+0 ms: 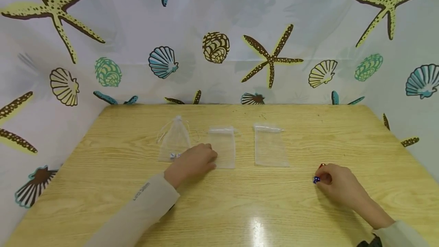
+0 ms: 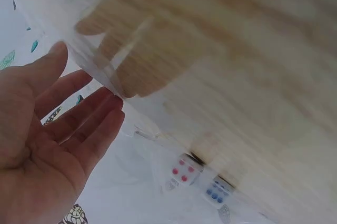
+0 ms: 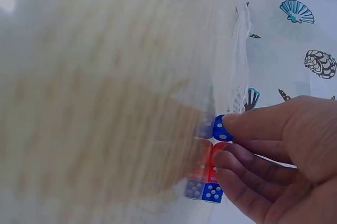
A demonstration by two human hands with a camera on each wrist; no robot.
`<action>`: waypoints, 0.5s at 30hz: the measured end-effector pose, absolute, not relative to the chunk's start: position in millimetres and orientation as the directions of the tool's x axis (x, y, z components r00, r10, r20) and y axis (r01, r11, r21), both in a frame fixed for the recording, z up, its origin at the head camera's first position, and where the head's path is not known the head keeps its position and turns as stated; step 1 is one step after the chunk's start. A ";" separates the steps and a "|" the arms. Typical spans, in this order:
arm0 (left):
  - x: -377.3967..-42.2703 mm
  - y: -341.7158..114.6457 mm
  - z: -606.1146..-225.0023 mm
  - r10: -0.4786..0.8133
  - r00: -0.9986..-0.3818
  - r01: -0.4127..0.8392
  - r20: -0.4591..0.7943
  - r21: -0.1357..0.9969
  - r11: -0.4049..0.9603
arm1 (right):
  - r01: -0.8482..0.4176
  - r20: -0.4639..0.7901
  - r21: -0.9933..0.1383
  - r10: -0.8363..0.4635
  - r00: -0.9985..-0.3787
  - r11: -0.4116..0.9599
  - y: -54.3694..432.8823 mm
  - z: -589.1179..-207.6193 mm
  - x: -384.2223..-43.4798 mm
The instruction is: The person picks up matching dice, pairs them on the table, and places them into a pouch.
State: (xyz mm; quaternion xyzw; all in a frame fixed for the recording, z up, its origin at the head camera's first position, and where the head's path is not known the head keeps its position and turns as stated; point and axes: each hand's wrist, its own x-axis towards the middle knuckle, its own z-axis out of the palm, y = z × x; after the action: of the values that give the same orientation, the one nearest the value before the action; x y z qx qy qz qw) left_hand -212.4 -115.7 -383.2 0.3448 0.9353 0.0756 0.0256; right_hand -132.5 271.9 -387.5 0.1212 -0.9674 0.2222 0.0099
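Observation:
My right hand [image 1: 337,184] is low over the right side of the table, its thumb and fingers pinching at a small group of dice. Under the thumb is a blue die [image 3: 221,128]; the fingertips are at a red die [image 3: 215,163], with another blue die [image 3: 212,193] beside it. My left hand [image 1: 193,163] rests with loosely bent fingers over the left edge of the middle sheer pouch [image 1: 224,151]. Near its wrist lies a gathered drawstring pouch [image 1: 176,136] with two white dice inside, one showing red pips [image 2: 183,170], the other blue pips [image 2: 217,191].
A third sheer pouch [image 1: 271,148] lies flat on the wooden table [image 1: 240,205], between the hands. Behind the table hangs a white cloth [image 1: 205,14] printed with starfish and shells, which also covers both sides.

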 end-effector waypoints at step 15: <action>-217.6 -120.3 -382.4 0.666 -0.745 0.657 0.029 0.202 0.726 | -0.235 0.060 -0.436 -0.233 -0.971 0.869 269.6 -388.3 -133.1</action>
State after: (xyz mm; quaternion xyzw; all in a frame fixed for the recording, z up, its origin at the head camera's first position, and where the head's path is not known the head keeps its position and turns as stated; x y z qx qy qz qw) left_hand -217.6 -120.3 -382.4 0.3564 0.9287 0.0999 0.0229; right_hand -133.1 269.6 -388.3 0.1211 -0.9667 0.2257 0.0028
